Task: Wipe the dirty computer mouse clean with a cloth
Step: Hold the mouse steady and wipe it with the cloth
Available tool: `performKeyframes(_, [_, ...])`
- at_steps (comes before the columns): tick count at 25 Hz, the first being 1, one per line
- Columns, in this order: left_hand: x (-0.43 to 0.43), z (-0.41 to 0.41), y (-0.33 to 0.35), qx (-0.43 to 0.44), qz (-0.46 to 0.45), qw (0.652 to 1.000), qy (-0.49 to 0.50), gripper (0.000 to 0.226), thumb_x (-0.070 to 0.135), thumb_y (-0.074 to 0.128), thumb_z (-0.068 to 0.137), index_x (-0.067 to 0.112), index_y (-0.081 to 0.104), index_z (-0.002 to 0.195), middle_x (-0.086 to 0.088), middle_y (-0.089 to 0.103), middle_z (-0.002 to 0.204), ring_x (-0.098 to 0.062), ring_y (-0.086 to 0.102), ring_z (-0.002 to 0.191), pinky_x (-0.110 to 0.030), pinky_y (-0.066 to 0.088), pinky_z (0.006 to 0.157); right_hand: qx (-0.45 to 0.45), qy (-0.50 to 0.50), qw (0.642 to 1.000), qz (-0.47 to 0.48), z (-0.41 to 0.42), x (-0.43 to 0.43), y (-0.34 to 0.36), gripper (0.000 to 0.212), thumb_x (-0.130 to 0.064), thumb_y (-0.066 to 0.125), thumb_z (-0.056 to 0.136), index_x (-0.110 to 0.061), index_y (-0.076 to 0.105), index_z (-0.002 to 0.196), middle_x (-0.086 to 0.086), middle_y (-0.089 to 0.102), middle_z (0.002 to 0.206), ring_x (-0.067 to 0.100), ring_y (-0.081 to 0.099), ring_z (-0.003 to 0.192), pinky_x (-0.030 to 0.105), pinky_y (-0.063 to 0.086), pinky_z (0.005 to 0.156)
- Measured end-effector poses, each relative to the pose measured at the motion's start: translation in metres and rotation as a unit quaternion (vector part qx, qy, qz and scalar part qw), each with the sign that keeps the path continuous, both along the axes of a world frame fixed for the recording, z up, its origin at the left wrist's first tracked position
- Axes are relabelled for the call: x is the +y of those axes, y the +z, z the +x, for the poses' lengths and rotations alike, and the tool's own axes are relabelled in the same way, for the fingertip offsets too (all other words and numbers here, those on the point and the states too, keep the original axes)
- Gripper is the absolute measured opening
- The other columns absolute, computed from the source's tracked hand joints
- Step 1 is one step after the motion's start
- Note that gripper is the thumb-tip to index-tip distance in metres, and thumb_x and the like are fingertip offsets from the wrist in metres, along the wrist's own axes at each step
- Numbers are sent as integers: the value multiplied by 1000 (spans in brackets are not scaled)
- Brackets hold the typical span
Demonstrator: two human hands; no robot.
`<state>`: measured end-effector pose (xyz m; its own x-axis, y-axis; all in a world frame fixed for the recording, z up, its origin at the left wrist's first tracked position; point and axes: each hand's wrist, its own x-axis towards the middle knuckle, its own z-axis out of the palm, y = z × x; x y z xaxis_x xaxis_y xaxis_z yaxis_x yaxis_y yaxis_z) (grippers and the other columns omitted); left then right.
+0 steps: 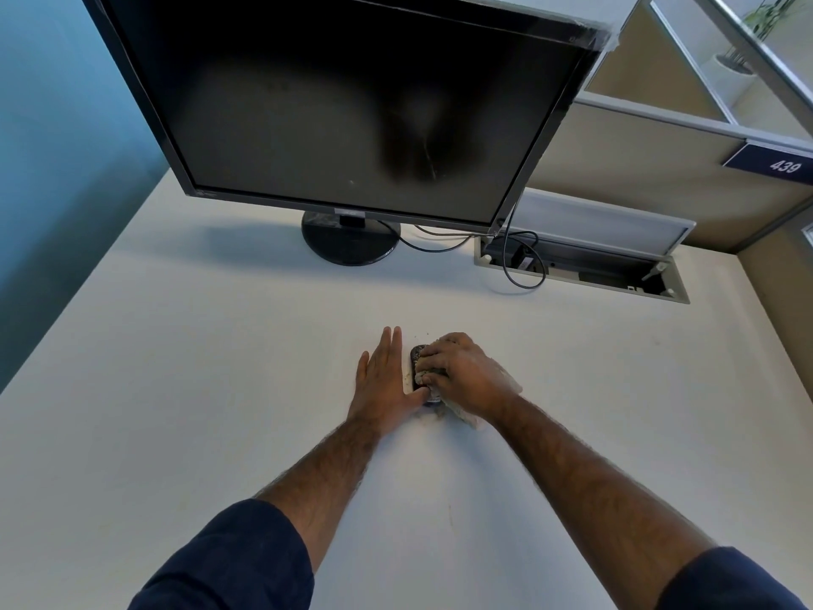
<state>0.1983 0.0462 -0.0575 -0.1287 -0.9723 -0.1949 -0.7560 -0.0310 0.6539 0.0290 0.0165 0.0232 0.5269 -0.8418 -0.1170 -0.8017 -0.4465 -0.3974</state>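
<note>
A dark computer mouse (415,354) lies on the white desk (220,367), mostly hidden; only its far end and a sliver of its near end show. My right hand (462,374) presses a crumpled pale cloth (506,378) down on top of the mouse, fingers curled over it. My left hand (380,380) lies flat on the desk against the mouse's left side, fingers straight and together, thumb touching the near end of the mouse. A few crumbs of dirt lie on the desk just beyond the mouse.
A black monitor (352,103) on a round stand (349,239) rises behind the hands. To its right an open cable hatch (585,266) holds plugs and a looping black cable (523,266). A beige partition with sign "439" (783,165) borders the desk's far right.
</note>
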Motion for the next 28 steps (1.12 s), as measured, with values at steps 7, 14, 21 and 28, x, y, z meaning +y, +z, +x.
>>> performKeyframes(7, [0, 0, 3, -3, 10, 1000, 4, 121, 78, 59, 80, 28, -19, 158, 5, -18, 169, -8, -9, 154, -34, -14, 119, 76, 18, 997, 20, 10, -19, 9, 24, -31, 59, 98, -28, 77, 114, -14, 68, 129, 19, 43, 126, 43, 40, 105])
performKeyframes(14, [0, -2, 7, -3, 9, 1000, 9, 121, 77, 61, 80, 24, -14, 160, 2, -14, 170, -12, -6, 156, -35, -13, 119, 69, -52, 996, 33, 19, -36, 2, 22, -27, 60, 97, -25, 76, 112, -7, 70, 122, 22, 44, 121, 44, 42, 99])
performKeyframes(21, [2, -3, 12, -7, 6, 1000, 15, 121, 71, 64, 83, 19, -13, 160, 0, -13, 170, -13, -6, 156, -37, -10, 122, -11, -193, 978, 74, 7, -54, -8, 18, -23, 64, 95, -23, 78, 106, 2, 71, 111, 23, 58, 110, 43, 52, 98])
performKeyframes(28, [2, -2, 8, 4, 9, 1000, 17, 122, 70, 64, 82, 20, -14, 160, 1, -14, 170, -12, -6, 156, -37, -11, 122, -23, -68, 994, 77, -9, -35, 11, 12, -25, 70, 92, -22, 79, 98, -7, 74, 98, 21, 59, 104, 45, 51, 94])
